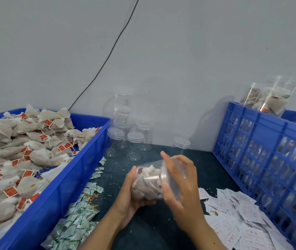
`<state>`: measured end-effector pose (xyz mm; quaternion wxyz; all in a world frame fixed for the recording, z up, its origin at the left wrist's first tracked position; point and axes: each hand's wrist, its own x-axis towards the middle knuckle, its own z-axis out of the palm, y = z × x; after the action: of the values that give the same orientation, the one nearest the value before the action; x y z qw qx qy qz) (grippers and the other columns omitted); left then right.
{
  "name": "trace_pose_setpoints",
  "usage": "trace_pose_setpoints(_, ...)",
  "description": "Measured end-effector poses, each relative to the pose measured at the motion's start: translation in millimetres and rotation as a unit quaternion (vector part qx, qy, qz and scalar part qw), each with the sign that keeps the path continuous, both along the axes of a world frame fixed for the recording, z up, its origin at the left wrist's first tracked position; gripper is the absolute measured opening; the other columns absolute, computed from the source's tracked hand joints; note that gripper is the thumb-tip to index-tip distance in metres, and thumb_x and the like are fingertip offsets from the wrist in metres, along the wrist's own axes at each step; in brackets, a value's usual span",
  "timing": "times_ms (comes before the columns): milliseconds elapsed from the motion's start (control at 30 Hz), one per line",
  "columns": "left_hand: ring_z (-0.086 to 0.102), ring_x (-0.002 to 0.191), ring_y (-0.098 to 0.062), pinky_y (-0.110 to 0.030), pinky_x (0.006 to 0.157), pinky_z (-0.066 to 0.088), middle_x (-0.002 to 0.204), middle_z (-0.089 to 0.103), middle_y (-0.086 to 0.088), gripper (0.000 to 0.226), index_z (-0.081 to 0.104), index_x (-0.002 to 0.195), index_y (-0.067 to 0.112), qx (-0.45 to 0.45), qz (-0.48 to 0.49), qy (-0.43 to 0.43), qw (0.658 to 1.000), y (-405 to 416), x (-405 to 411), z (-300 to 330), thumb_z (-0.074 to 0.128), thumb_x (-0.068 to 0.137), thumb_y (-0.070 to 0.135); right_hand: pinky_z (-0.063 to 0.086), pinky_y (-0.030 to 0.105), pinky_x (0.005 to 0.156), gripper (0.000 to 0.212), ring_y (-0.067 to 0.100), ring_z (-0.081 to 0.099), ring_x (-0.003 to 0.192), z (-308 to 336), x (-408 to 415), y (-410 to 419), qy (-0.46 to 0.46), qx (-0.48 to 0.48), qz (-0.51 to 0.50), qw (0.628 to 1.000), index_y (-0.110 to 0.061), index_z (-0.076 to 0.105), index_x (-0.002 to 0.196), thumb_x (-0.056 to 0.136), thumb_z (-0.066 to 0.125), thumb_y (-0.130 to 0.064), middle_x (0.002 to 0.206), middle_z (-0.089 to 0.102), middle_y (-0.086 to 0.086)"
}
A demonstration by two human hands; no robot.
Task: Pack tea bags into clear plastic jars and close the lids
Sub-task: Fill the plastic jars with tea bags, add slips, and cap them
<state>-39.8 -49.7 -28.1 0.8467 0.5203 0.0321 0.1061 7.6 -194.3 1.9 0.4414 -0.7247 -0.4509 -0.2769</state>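
Observation:
A clear plastic jar [150, 183] stuffed with tea bags lies tilted on its side above the dark table [143, 226]. My left hand [131, 193] grips its body from below and the left. My right hand [179, 184] curls round the clear lid [169, 177] at the jar's mouth. A blue bin [53, 201] at the left is heaped with loose tea bags [17, 150] with red tags. Several empty lidded jars [134, 141] stand at the back by the wall.
A blue slatted crate [262, 152] at the right holds filled jars, with more filled jars [270, 98] on its rim. Green-white sachets [78, 213] lie beside the bin. White printed slips [237, 219] are strewn at the right. A black cable [111, 53] runs down the wall.

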Motion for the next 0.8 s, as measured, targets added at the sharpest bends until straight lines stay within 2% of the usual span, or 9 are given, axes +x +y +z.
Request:
trace_pose_setpoints(100,0.068,0.101,-0.033,-0.050,0.079,0.057,0.119,0.067,-0.011,0.063,0.054,0.123,0.027,0.001,0.042,-0.051,0.998,-0.8,-1.7,0.8,0.066,0.069,0.056,0.036,0.008,0.093,0.042,-0.002,0.048,0.109,-1.6,1.3,6.9,0.216,0.076,-0.002,0.973,-0.058,0.037,0.135,0.093,0.035,-0.058,0.117,0.042,-0.008)
trace_pose_setpoints(233,0.067,0.104,-0.028,-0.048,0.078,0.058,0.115,0.067,-0.002,0.060,0.057,0.118,0.037,0.029,0.064,-0.052,0.996,-4.0,-1.3,-0.7,0.071,0.061,0.048,0.034,0.039,0.110,0.050,0.006,0.049,0.118,-1.3,17.4,3.0,0.407,0.045,0.017,0.912,-0.048,0.028,0.145,0.096,0.030,-0.055,0.140,0.037,-0.004)
trace_pose_setpoints(333,0.068,0.100,-0.032,-0.047,0.071,0.058,0.117,0.067,-0.010,0.054,0.056,0.122,0.028,-0.030,0.049,-0.036,0.998,-5.4,1.4,-1.8,0.069,0.072,0.045,0.026,0.029,0.111,0.058,0.009,0.028,0.141,4.7,16.4,-8.2,0.342,0.057,0.084,0.934,-0.046,0.012,0.148,0.101,0.043,-0.030,0.154,0.023,-0.007)
trace_pose_setpoints(400,0.070,0.090,-0.032,-0.041,0.065,0.058,0.112,0.070,-0.015,0.047,0.056,0.119,0.023,-0.059,0.034,-0.029,0.997,-4.4,0.2,-0.4,0.065,0.079,0.046,0.024,0.024,0.110,0.064,-0.003,0.019,0.143,3.4,8.2,-14.8,0.276,0.036,0.146,0.949,-0.048,0.017,0.148,0.092,0.046,-0.045,0.155,0.020,-0.023)
trace_pose_setpoints(500,0.071,0.091,-0.031,-0.039,0.066,0.058,0.112,0.070,-0.015,0.046,0.055,0.118,0.024,-0.044,0.039,-0.027,0.998,-2.8,-1.6,1.1,0.063,0.081,0.050,0.032,0.022,0.105,0.055,-0.007,0.033,0.133,-3.6,5.5,-17.4,0.238,0.021,0.077,0.968,-0.050,0.031,0.141,0.088,0.039,-0.062,0.141,0.037,-0.026)
trace_pose_setpoints(600,0.069,0.100,-0.032,-0.043,0.068,0.058,0.122,0.065,-0.014,0.052,0.050,0.128,0.024,-0.033,0.059,-0.038,0.997,-2.6,-0.6,-0.1,0.063,0.083,0.046,0.044,0.037,0.102,0.047,0.006,0.054,0.116,3.4,7.9,-13.2,0.303,0.016,0.014,0.953,-0.047,0.048,0.122,0.088,0.029,-0.073,0.121,0.057,-0.015)
trace_pose_setpoints(667,0.070,0.094,-0.032,-0.041,0.065,0.057,0.121,0.065,-0.016,0.058,0.049,0.131,0.019,-0.043,0.059,-0.033,0.997,-2.3,-0.2,-0.8,0.055,0.081,0.047,0.039,0.040,0.108,0.064,0.009,0.053,0.122,12.6,8.1,-12.2,0.354,0.012,0.043,0.934,-0.049,0.049,0.122,0.073,0.033,-0.086,0.127,0.057,-0.017)
trace_pose_setpoints(733,0.070,0.090,-0.032,-0.038,0.063,0.057,0.117,0.068,-0.017,0.065,0.049,0.133,0.014,-0.046,0.051,-0.029,0.997,-1.7,0.1,-1.4,0.052,0.079,0.049,0.029,0.039,0.116,0.119,0.014,0.036,0.138,13.7,16.5,-14.8,0.378,0.019,0.068,0.923,-0.040,0.034,0.142,0.040,0.042,-0.102,0.148,0.039,-0.007)
trace_pose_setpoints(800,0.070,0.090,-0.031,-0.038,0.064,0.057,0.115,0.069,-0.017,0.067,0.049,0.133,0.013,-0.043,0.046,-0.027,0.998,-1.5,0.0,-0.8,0.054,0.077,0.051,0.028,0.035,0.115,0.106,0.003,0.028,0.140,11.2,13.5,-14.0,0.303,-0.027,0.090,0.948,-0.041,0.022,0.147,0.058,0.042,-0.095,0.152,0.026,-0.015)
